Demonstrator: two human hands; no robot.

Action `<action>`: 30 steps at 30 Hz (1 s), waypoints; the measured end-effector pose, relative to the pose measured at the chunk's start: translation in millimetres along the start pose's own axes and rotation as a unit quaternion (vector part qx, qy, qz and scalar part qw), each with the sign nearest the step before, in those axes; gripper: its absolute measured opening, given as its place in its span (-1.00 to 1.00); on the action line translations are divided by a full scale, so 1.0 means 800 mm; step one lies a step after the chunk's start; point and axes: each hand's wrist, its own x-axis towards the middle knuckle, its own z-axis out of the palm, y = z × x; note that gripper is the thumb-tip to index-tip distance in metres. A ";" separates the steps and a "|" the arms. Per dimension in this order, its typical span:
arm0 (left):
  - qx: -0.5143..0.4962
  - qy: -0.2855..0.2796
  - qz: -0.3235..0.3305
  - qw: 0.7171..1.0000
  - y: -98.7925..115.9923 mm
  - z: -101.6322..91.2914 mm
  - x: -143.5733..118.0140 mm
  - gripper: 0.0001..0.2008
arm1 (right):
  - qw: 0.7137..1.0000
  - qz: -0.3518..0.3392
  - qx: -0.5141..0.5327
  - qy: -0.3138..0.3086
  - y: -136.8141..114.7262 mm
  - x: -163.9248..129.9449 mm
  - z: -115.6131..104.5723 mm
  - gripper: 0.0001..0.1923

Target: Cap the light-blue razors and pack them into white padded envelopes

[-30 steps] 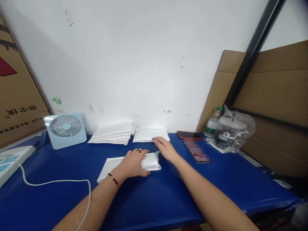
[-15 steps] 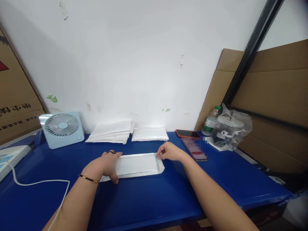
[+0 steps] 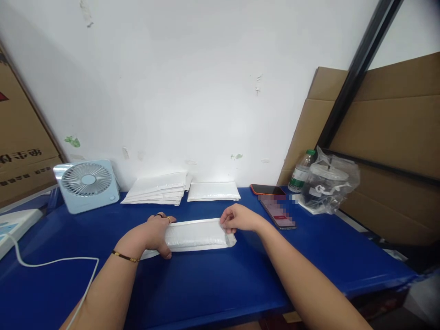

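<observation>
A white bubble mailer [image 3: 195,234] lies flat and lengthwise on the blue table [image 3: 192,284]. My left hand [image 3: 156,236] grips across its left part, thumb along the near edge and fingers over the far edge. At the other end, my right hand [image 3: 231,219] pinches the far right corner by the short end flap [image 3: 230,239]. The fingertips partly cover what they pinch. Behind my hands, a stack of white mailers [image 3: 156,188] rests against the wall, and a smaller pile of white mailers [image 3: 213,191] lies to its right.
A light blue fan [image 3: 90,183] stands at the back left, with a white device [image 3: 20,224] and its cable nearby. Two phones, one orange-edged [image 3: 268,189] and one lit [image 3: 280,215], lie right. Beyond are a green-capped bottle [image 3: 300,174] and a bagged cup [image 3: 326,188].
My right hand has shifted slightly left with its pinch at the mailer's corner, and the bluish strip by the flap is now covered. My left hand stays in place.
</observation>
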 end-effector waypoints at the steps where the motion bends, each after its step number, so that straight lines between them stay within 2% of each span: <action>1: -0.001 -0.001 0.000 1.000 0.001 0.000 0.000 0.02 | 1.000 0.023 0.015 0.003 0.000 -0.001 0.000 -0.80; 4: -0.005 -0.001 0.005 1.000 0.005 -0.002 -0.002 0.00 | 0.994 0.058 0.087 -0.027 -0.002 -0.002 0.005 -0.72; 6: -0.009 -0.001 0.006 1.000 0.006 -0.004 -0.003 -0.01 | 0.987 0.044 0.147 -0.054 -0.003 -0.001 0.010 -0.67; 8: -0.013 0.000 0.014 1.000 0.006 -0.005 -0.004 -0.03 | 0.984 0.027 0.170 -0.049 -0.002 0.002 0.011 -0.69; 9: -0.017 0.001 0.023 1.000 0.005 -0.005 -0.004 -0.05 | 0.987 0.021 0.158 -0.024 -0.001 0.003 0.009 -0.72; 12: -0.033 0.010 0.052 0.998 0.003 -0.002 -0.002 -0.07 | 0.993 0.002 0.050 0.104 0.005 0.004 -0.004 -0.76; 13: -0.039 0.019 0.063 0.997 0.004 0.000 0.000 -0.07 | 0.993 -0.002 0.018 0.119 0.006 0.003 -0.009 -0.76; 14: -0.045 0.031 0.078 0.995 0.005 0.002 0.002 -0.09 | 0.995 -0.005 -0.001 0.101 0.006 0.001 -0.013 -0.76; 16: -0.058 0.072 0.119 0.989 0.008 0.007 0.010 -0.12 | 1.000 0.000 -0.003 -0.020 0.005 -0.006 -0.020 -0.75; 18: -0.062 0.126 0.160 0.977 0.012 0.011 0.019 -0.16 | 0.987 0.015 0.007 -0.162 0.001 -0.014 -0.025 -0.74; 20: -0.058 0.182 0.170 0.967 0.015 0.013 0.026 -0.24 | 0.971 0.024 -0.004 -0.238 -0.003 -0.024 -0.032 -0.67; 23: -0.073 0.238 0.159 0.955 0.026 0.009 0.018 -0.38 | 0.970 -0.041 -0.062 -0.232 -0.008 -0.034 -0.041 -0.47; 25: -0.106 0.236 0.161 0.952 0.046 0.009 -0.004 -0.52 | 0.961 -0.094 -0.099 -0.240 -0.010 -0.037 -0.044 -0.41; 27: -0.123 0.217 0.150 0.957 0.077 0.017 -0.037 -0.72 | 0.944 -0.124 -0.129 -0.276 -0.012 -0.038 -0.041 -0.43; 28: -0.122 0.196 0.149 0.961 0.095 0.025 -0.053 -0.70 | 0.937 -0.132 -0.143 -0.290 -0.013 -0.037 -0.038 -0.45; 30: -0.108 0.160 0.152 0.969 0.129 0.049 -0.081 -0.54 | 0.927 -0.141 -0.170 -0.304 -0.013 -0.034 -0.030 -0.48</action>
